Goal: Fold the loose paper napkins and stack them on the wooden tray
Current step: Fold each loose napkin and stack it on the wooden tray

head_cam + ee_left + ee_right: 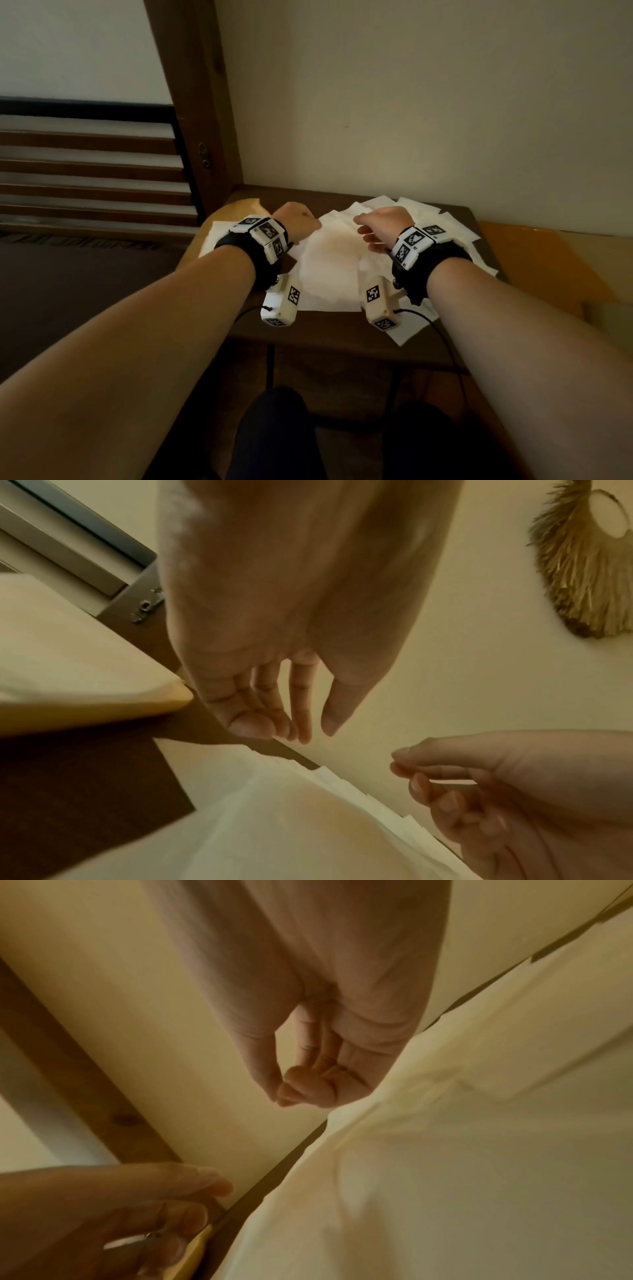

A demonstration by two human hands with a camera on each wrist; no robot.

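From your head view, your left hand (pixel 297 219) and your right hand (pixel 383 224) hang close together above the loose paper napkins (pixel 329 267), which lie spread over the dark tabletop (pixel 335 335). The wooden tray (pixel 239 209) sits at the far left of the tabletop, with one napkin lying on it. That view shows only the backs of your hands, so you cannot see what the fingers do. Your left wrist view shows more: the left fingers (pixel 270 710) point down, close side by side and nearly straight, with the thumb a little apart, and they hold nothing. It also shows a straw wall decoration (pixel 589 569) that the head view misses. Your right wrist view shows the right fingers (pixel 308 1088) curled in, thumb tip meeting fingertip. It is too blurry to tell if any paper is pinched there. The tray is mostly hidden behind your left wrist.
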